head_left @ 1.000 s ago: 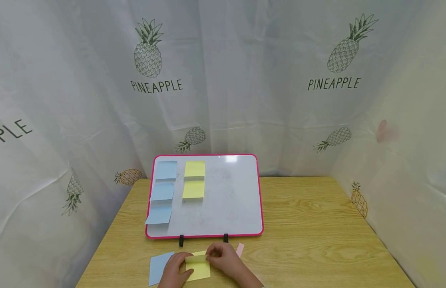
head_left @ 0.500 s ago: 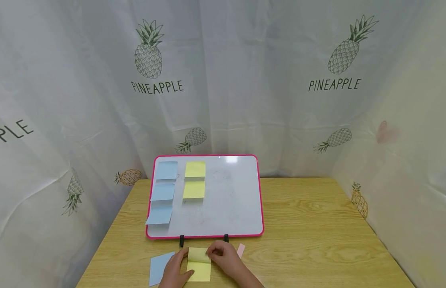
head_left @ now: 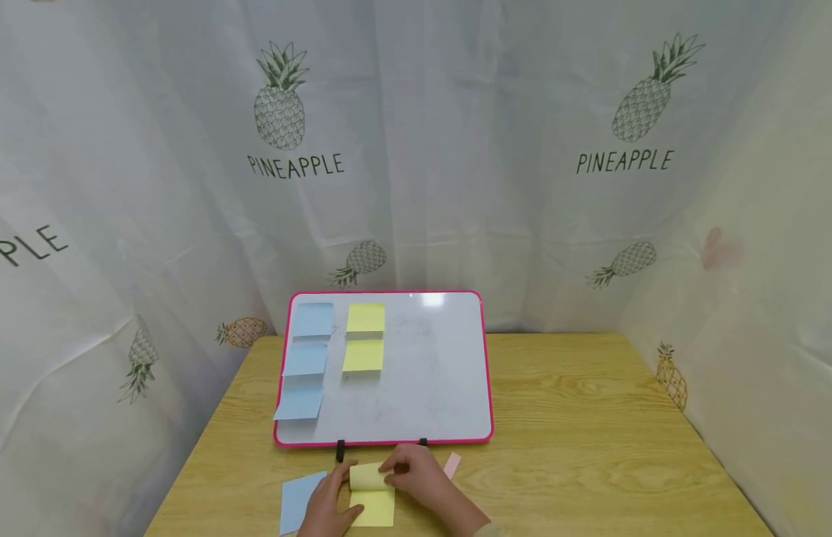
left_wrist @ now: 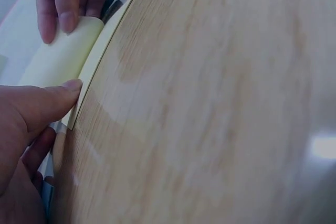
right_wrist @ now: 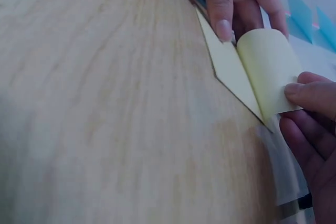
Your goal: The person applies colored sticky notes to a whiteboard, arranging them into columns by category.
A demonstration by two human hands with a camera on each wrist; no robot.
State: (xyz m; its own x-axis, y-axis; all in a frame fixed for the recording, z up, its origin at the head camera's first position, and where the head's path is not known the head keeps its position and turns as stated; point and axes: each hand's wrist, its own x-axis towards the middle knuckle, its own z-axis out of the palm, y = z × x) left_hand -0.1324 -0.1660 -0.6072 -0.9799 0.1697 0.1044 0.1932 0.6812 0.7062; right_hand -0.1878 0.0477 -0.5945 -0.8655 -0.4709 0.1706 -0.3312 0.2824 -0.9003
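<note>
A yellow sticky note pad (head_left: 373, 513) lies on the table in front of the whiteboard. Its top sticky note (head_left: 366, 478) is peeled up from the near edge and bends back in a curl, clearly seen in the right wrist view (right_wrist: 268, 64). My right hand (head_left: 419, 474) pinches that lifted note at its right side between thumb and fingers. At the pad's left side my left hand (head_left: 327, 509) grips it, the thumb (left_wrist: 60, 100) pressing on the near part and the fingers toward the far left corner.
A pink-rimmed whiteboard (head_left: 436, 373) on black feet (head_left: 340, 451) stands behind the hands, bearing blue notes (head_left: 305, 359) on the left and two yellow notes (head_left: 364, 356). A blue sticky pad (head_left: 298, 502) lies left; a pink paper strip (head_left: 452, 465) lies right. A pineapple-print curtain (head_left: 449, 186) surrounds the table.
The top yellow note, at first only a narrow raised flap, has been folded farther back toward the board by my right hand. My left hand has stayed at the pad.
</note>
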